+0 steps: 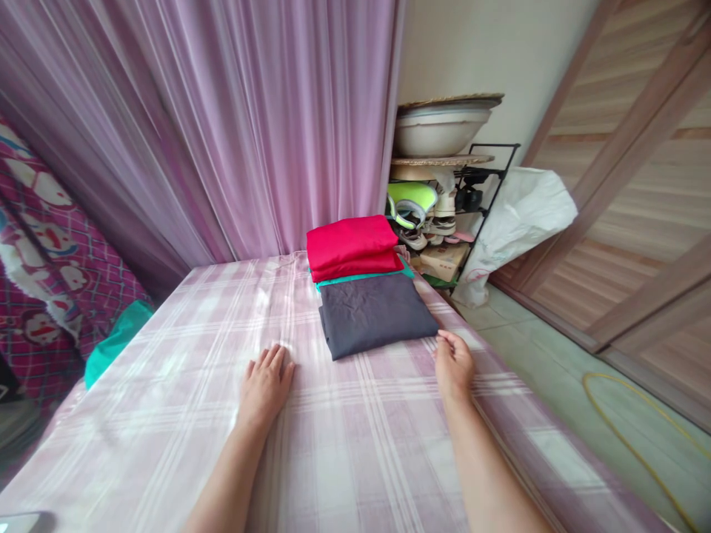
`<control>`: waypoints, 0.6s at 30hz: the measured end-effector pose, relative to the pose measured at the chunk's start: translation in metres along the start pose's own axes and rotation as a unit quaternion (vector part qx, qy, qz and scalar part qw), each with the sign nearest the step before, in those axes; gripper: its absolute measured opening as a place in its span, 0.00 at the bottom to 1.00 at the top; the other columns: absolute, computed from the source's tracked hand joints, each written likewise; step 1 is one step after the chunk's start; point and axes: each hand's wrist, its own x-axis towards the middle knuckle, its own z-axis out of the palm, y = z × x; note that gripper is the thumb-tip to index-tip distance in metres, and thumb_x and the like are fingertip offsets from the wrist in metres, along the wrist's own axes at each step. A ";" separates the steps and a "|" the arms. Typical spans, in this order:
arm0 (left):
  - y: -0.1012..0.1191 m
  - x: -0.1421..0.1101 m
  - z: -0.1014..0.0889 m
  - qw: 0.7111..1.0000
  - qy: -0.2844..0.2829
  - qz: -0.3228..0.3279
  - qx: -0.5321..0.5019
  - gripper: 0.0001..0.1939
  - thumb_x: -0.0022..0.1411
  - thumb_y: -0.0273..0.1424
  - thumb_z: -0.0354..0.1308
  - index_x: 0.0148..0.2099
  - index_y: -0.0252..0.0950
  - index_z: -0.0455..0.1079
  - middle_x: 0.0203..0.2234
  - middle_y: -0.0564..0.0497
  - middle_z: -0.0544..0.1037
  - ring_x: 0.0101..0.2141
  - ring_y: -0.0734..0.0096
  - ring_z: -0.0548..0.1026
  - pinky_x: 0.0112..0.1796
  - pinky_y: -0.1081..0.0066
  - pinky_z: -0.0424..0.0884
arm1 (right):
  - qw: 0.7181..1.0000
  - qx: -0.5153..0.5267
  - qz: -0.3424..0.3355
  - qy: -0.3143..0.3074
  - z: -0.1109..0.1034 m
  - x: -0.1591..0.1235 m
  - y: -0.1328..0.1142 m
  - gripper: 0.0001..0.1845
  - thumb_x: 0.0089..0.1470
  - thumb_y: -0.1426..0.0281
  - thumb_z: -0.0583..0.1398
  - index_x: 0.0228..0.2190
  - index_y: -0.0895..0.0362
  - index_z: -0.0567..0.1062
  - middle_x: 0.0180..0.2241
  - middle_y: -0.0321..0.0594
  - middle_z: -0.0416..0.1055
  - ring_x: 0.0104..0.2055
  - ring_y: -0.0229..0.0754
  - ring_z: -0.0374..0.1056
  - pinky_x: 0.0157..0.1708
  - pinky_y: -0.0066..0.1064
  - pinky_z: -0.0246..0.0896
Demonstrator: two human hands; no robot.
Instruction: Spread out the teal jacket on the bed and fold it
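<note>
A folded dark grey cloth (378, 312) lies flat on the plaid-covered table (183, 355). My right hand (454, 363) pinches its near right corner between thumb and fingers. To the left of the cloth, my left hand (267, 381) rests palm down on the plaid cover, fingers stretched out and touching nothing else. Behind the grey cloth sits a folded red cloth (352, 244), and the edge of a teal cloth (408, 272) shows beneath the red one.
Pink curtains (278, 126) hang along the far edge. At the back right stands a black rack (494, 192) with shoes and a white basin (438, 129). A white bag (527, 215) leans beside it. A yellow cord (611, 433) lies on the floor.
</note>
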 end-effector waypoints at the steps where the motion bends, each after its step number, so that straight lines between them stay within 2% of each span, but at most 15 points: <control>1: 0.003 0.002 0.000 1.000 -0.003 -0.002 0.008 0.24 0.69 0.39 0.47 0.63 0.35 0.65 0.63 0.43 0.67 0.63 0.51 0.62 0.60 0.47 0.59 | 1.000 -0.001 0.000 0.000 0.000 0.001 0.000 0.25 0.46 0.53 0.56 0.38 0.59 0.77 0.24 0.39 0.73 0.22 0.41 0.64 0.26 0.32 0.60; 8: 0.014 0.007 0.002 1.000 0.009 -0.007 0.026 0.26 0.70 0.38 0.45 0.64 0.33 0.63 0.63 0.41 0.67 0.63 0.51 0.62 0.61 0.49 0.59 | 1.000 0.000 0.000 0.010 0.002 0.011 0.004 0.26 0.45 0.54 0.55 0.38 0.59 0.77 0.28 0.42 0.75 0.22 0.41 0.66 0.25 0.33 0.61; 12: 0.013 0.006 0.005 0.999 0.012 -0.016 0.025 0.29 0.69 0.41 0.46 0.66 0.30 0.59 0.64 0.39 0.64 0.64 0.51 0.60 0.62 0.49 0.57 | 1.000 -0.014 -0.001 0.008 0.002 0.010 0.003 0.26 0.44 0.53 0.55 0.37 0.58 0.77 0.24 0.40 0.74 0.22 0.41 0.65 0.26 0.33 0.61; 18: 0.013 0.005 0.004 1.000 0.021 -0.004 0.006 0.26 0.69 0.41 0.47 0.64 0.36 0.64 0.63 0.42 0.66 0.64 0.50 0.60 0.62 0.47 0.56 | 0.999 -0.028 -0.017 0.004 0.000 0.009 0.001 0.26 0.45 0.53 0.55 0.37 0.58 0.77 0.26 0.41 0.75 0.23 0.41 0.65 0.27 0.34 0.61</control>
